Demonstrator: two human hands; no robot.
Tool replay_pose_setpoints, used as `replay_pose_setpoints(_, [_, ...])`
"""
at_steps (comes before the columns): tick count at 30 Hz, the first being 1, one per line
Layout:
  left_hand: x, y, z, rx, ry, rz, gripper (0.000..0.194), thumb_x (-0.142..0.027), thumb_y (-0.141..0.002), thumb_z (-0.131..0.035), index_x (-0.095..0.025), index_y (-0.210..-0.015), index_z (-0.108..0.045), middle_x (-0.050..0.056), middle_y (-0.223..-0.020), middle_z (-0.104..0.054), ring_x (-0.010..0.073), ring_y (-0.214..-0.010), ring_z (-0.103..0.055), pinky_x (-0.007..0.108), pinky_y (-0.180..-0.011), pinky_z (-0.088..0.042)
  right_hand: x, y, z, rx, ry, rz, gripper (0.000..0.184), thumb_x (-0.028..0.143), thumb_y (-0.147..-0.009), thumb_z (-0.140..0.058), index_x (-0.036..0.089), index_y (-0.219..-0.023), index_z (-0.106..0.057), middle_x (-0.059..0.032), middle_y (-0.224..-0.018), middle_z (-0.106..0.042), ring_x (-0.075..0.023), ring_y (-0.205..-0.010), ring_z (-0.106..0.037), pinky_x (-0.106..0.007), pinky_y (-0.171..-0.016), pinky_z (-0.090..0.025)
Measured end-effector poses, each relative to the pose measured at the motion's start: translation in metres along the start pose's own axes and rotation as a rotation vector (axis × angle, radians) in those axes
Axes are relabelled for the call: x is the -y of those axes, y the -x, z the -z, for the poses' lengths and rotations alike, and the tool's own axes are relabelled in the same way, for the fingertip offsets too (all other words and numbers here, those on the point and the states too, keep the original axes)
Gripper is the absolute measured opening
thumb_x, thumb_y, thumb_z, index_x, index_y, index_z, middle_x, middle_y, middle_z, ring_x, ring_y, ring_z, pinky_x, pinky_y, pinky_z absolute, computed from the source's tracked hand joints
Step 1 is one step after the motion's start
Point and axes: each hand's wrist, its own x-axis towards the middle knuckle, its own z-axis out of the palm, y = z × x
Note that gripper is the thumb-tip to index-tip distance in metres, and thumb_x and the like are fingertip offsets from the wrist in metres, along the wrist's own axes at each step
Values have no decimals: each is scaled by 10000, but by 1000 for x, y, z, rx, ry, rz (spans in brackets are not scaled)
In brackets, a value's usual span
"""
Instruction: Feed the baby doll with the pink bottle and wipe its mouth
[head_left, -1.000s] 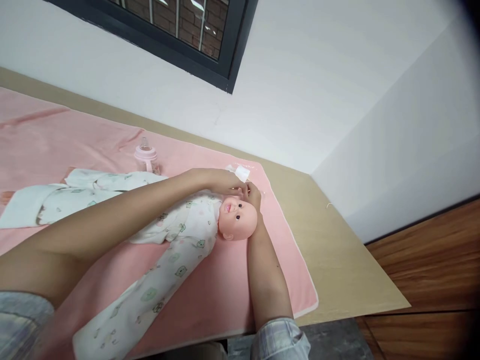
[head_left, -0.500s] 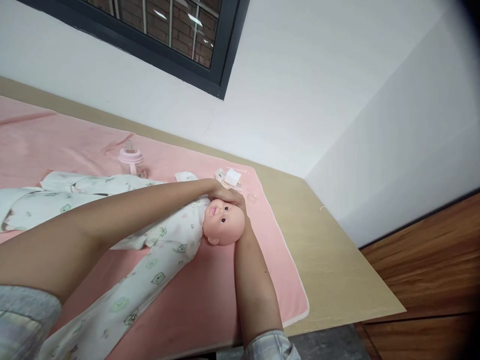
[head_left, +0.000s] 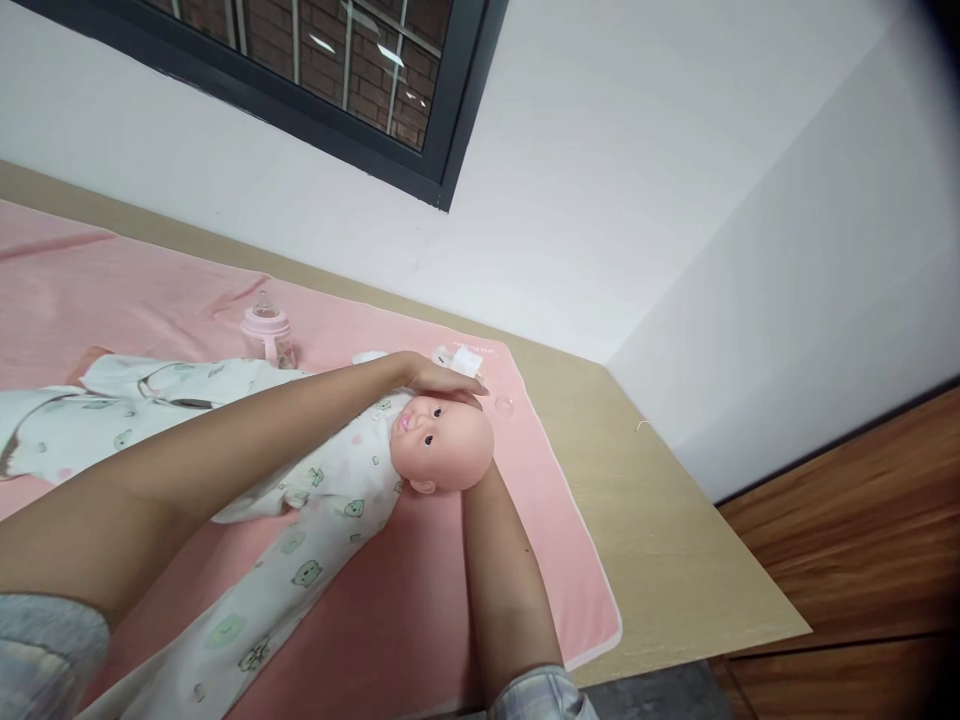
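A baby doll (head_left: 442, 450) lies on its back in a white bodysuit with green animal prints, its bald head to the right. My left arm crosses over its torso. My left hand (head_left: 442, 380) is open, its stretched fingers resting along the far side of the doll's head. From the near side, my right forearm (head_left: 506, 580) runs in beneath the head. My right hand is hidden under the doll's head, so its fingers cannot be seen.
A pink blanket (head_left: 570, 570) covers much of the wooden table (head_left: 660, 550). Beyond the doll stands a pink baby bottle (head_left: 268, 332). A white packet (head_left: 466, 360) and a clear ring-like piece (head_left: 503, 405) lie near the head. A wall and a dark-framed window (head_left: 439, 170) rise behind.
The doll's head has shifted slightly left and turned its face further left. My left hand's fingers have straightened along the head; my right hand has slipped further beneath it.
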Motion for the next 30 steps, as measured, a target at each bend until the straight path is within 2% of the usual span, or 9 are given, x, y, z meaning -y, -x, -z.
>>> replay_pose_setpoints(4, [-6,13,5,172,121,60,639,-699,-884,-349,-220,-1092,-716,76,-962,-732,309,-1020,-627,370,-909,-490,38,-16,-9,114,362,15,615,536,-231,-852,199,-402,-366,54,-581,-363,-213,-1089,-544,-565,-1079,-358])
replay_pose_setpoints(5, [-7,14,6,201,146,60,643,-696,-895,-338,-217,-1116,-706,74,-978,-731,309,-1029,-626,375,-927,-483,52,-29,-21,210,580,-184,562,417,-179,-879,202,-411,-415,56,-624,-434,-259,-1130,-533,-592,-1118,-304])
replay_pose_setpoints(8, [-7,14,7,265,198,33,637,-670,-925,-321,-203,-1180,-671,73,-1042,-722,308,-1048,-621,381,-967,-463,94,-76,-70,540,1503,-1262,584,10,-215,-840,106,-775,-706,-45,-1003,-613,-323,-1214,-503,-481,-1169,-284])
replay_pose_setpoints(10, [-6,13,7,288,222,20,625,-652,-940,-311,-202,-1212,-649,70,-1088,-711,307,-1059,-616,381,-979,-456,110,-99,-93,689,1744,-1469,745,8,-240,-837,62,-973,-713,-83,-1124,-594,-299,-1187,-518,-392,-1136,-343])
replay_pose_setpoints(13, [-4,12,7,286,226,11,609,-644,-946,-311,-212,-1229,-634,60,-1123,-699,305,-1056,-616,377,-978,-456,114,-108,-103,841,1817,-1477,810,83,-269,-860,111,-1064,-705,-61,-1155,-578,-297,-1171,-535,-361,-1046,-434])
replay_pose_setpoints(17, [-4,12,6,282,227,8,603,-634,-947,-308,-209,-1220,-638,66,-1083,-709,308,-1028,-627,380,-962,-463,111,-102,-93,786,1773,-1458,799,103,-293,-861,161,-1075,-709,-30,-1165,-595,-296,-1124,-572,-398,-1017,-459])
replay_pose_setpoints(25, [-5,10,1,281,240,36,591,-624,-938,-348,-203,-1218,-653,85,-1043,-717,313,-1017,-635,379,-944,-474,111,-106,-89,970,1709,-1448,687,152,-306,-878,98,-971,-715,-44,-1173,-611,-250,-1128,-561,-372,-1161,-285])
replay_pose_setpoints(28, [0,5,4,231,177,32,642,-684,-918,-356,-211,-1237,-650,98,-1098,-700,307,-1037,-629,373,-940,-483,113,-105,-85,887,1680,-1416,616,132,-339,-878,53,-928,-716,-79,-1143,-637,-271,-1156,-561,-413,-1164,-279])
replay_pose_setpoints(30, [4,4,9,137,96,5,665,-714,-894,-382,-221,-1263,-634,109,-1166,-673,299,-1059,-619,372,-937,-488,116,-102,-82,624,1623,-1191,578,113,-336,-881,34,-885,-719,-94,-1070,-664,-301,-1126,-592,-446,-1102,-378])
